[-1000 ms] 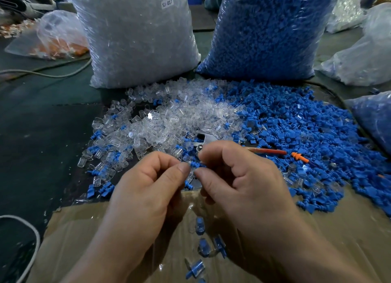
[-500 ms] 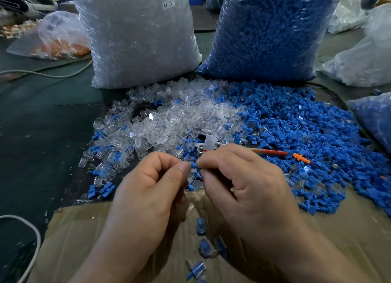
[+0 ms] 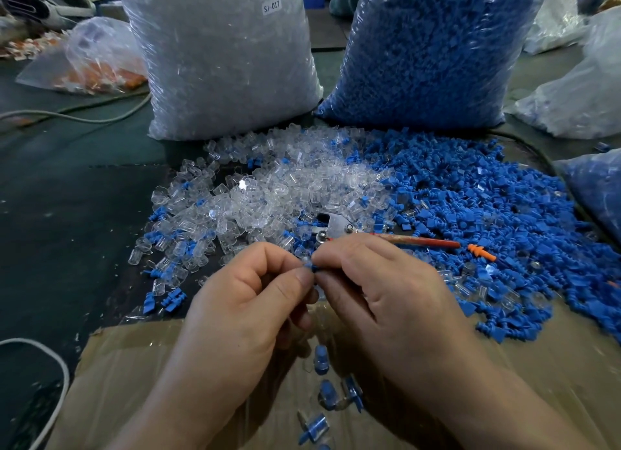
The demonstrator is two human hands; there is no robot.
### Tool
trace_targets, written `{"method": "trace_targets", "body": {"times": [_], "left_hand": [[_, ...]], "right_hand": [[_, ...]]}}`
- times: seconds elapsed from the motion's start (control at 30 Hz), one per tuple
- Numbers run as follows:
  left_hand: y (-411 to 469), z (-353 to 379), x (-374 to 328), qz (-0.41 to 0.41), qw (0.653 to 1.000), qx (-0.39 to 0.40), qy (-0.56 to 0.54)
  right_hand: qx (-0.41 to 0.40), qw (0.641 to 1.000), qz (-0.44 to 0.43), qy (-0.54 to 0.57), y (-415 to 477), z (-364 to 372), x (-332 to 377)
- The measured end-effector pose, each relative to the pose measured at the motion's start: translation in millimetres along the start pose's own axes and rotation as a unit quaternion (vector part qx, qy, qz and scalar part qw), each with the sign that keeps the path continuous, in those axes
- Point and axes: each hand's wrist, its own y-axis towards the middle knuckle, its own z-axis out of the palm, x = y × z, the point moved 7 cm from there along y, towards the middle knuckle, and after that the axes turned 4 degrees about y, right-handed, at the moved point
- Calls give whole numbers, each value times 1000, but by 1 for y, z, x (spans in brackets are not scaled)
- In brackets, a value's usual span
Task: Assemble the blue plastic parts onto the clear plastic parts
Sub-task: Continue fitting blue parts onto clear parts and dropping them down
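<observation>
My left hand and my right hand meet fingertip to fingertip above the table's near edge. Between them they pinch one small piece, a blue plastic part joined with a clear part that my fingers mostly hide. A loose heap of clear plastic parts lies beyond my hands, and a heap of blue plastic parts spreads to its right. Several assembled blue-and-clear pieces lie on the cardboard below my wrists.
A big bag of clear parts and a big bag of blue parts stand at the back. Red-handled pliers and an orange part lie in the heaps. A white cable loops at the left.
My hands have stayed together on the same small piece. My right fingers have shifted slightly on it, and the view has drifted a little.
</observation>
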Motion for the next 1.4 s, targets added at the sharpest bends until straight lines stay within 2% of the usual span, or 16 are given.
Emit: {"method": "trace_targets", "body": {"times": [0.23, 0.43, 0.53, 0.6, 0.7, 0.77, 0.87, 1.03, 1.17, 1.27, 1.4], "left_hand": [[1, -5, -2, 64, 990, -50, 117], [6, -12, 5, 38, 992, -80, 94], [7, -12, 5, 26, 996, -68, 43], [7, -14, 3, 16, 997, -64, 32], [7, -14, 3, 8, 999, -35, 31], [7, -14, 3, 1, 999, -22, 24], [7, -13, 3, -1, 1000, -10, -8], [9, -18, 6, 8, 999, -23, -29], [8, -24, 4, 24, 997, -52, -60], [7, -27, -1, 36, 996, -69, -50], [8, -32, -8, 76, 992, -87, -45]], "right_hand": [[7, 1000, 5, 14, -1, 3, 1], [29, 1000, 6, -6, -2, 9, 6], [15, 994, 2, -106, 1, -1, 3], [14, 975, 62, -213, 5, -15, -15], [124, 920, 185, -322, 4, -19, -47], [174, 899, 206, -345, -1, -14, -61], [184, 892, 208, -356, 1, -13, -65], [140, 908, 190, -346, 8, -18, -58], [75, 957, 166, -225, 10, -29, -40], [89, 975, 136, -153, 6, -26, -23], [124, 978, 101, -135, 6, -22, -14]]}}
